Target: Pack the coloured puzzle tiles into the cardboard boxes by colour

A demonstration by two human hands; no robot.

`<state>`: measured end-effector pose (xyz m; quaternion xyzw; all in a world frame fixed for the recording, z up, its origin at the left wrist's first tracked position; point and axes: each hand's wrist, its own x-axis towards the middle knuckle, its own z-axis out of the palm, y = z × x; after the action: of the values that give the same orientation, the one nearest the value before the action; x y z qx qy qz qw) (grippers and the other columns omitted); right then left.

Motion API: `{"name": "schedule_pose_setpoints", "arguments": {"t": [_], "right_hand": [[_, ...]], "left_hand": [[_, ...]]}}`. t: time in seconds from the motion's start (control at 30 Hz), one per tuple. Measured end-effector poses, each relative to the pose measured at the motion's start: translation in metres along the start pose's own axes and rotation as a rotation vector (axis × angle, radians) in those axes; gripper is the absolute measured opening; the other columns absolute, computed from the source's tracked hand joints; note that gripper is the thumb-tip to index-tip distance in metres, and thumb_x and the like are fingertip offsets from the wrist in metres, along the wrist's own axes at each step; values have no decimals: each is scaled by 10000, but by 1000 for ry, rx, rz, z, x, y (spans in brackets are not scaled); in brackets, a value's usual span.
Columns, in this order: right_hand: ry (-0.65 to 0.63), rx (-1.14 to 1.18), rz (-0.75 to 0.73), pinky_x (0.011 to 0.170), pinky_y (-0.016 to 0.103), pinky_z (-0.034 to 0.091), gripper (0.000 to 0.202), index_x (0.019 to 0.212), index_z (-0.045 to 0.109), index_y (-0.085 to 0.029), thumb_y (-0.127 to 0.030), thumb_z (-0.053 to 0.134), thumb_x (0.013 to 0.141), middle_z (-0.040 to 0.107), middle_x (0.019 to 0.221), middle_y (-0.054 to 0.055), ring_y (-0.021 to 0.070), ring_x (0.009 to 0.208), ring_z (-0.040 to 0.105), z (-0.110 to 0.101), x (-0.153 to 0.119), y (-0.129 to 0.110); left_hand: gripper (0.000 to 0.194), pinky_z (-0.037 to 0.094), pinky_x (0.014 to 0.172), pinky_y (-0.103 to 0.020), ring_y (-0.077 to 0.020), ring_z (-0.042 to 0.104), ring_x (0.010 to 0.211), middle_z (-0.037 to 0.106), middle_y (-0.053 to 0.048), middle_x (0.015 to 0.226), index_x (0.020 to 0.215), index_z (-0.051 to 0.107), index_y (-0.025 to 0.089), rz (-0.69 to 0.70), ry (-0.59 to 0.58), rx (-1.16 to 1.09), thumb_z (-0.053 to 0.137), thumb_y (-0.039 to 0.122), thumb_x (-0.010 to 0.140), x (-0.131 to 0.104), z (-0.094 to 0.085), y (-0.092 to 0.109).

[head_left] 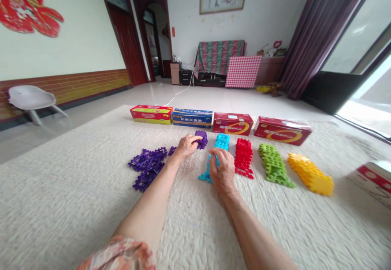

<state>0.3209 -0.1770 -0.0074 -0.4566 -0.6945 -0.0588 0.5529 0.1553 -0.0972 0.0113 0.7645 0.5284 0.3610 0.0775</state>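
Observation:
My left hand has its fingers on a small stack of purple pieces, pinching its left side. My right hand is curled over the row of light blue pieces and hides part of it; whether a piece is between its fingers is hidden. A loose heap of purple pieces lies left of my left forearm. To the right of my right hand are rows of red pieces, green pieces and yellow pieces.
Behind the pieces stand a red and yellow box, a blue box and two dark red boxes. Another box sits at the right edge. A textured cream mat lies under everything.

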Motion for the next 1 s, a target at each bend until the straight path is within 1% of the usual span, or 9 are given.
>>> {"name": "schedule_pose_setpoints", "arguments": {"t": [0.17,0.27,0.33,0.5,0.6,0.77,0.9,1.0], "right_hand": [[4,4,11,827,334,410,198,946,630,-210,-120,477,858,678,943,45,190,906,592,1,0,2],[9,10,14,831,337,411,205,947,631,-210,-113,478,852,679,944,45,192,910,594,1,-1,2],[2,16,21,835,342,411,208,950,632,-209,-111,480,848,679,947,46,194,917,595,2,-1,2],[-1,30,30,840,350,412,212,944,634,-211,-114,471,851,678,939,49,195,913,597,1,-1,0],[-6,29,30,841,349,411,211,944,635,-211,-116,470,852,679,939,50,194,912,597,1,0,0],[-16,25,30,850,351,408,216,949,636,-209,-113,468,852,676,951,51,196,921,594,2,-1,1],[-17,30,28,848,347,406,221,954,637,-206,-109,468,849,676,947,49,193,922,591,3,-2,3],[-23,27,30,844,347,403,220,954,636,-207,-111,467,852,677,949,49,192,915,591,3,-2,3]], "left_hand": [[382,504,865,-270,-168,657,880,699,-30,943,1088,718,231,17,-36,34,527,97,785,-2,5,-3],[415,492,893,-276,-176,653,933,709,-38,1018,1141,682,208,22,-18,45,544,97,765,-3,5,-4],[411,492,888,-273,-177,651,938,710,-40,1045,1143,667,196,15,-3,42,553,105,759,-3,5,-3],[275,498,856,-266,-158,642,841,689,-28,954,1000,710,219,4,37,92,565,139,780,-4,5,-4],[283,498,854,-252,-143,632,804,657,-32,930,1021,721,223,-1,85,114,568,148,796,-3,8,-6],[309,498,858,-249,-150,625,836,629,-51,931,1082,718,204,10,136,126,560,166,820,-1,11,-10],[315,495,876,-254,-151,618,859,621,-44,925,1087,717,217,6,123,130,568,159,815,0,13,-12],[334,499,871,-257,-148,614,838,619,-47,939,1111,705,209,-3,105,126,566,158,812,0,13,-12]]}}
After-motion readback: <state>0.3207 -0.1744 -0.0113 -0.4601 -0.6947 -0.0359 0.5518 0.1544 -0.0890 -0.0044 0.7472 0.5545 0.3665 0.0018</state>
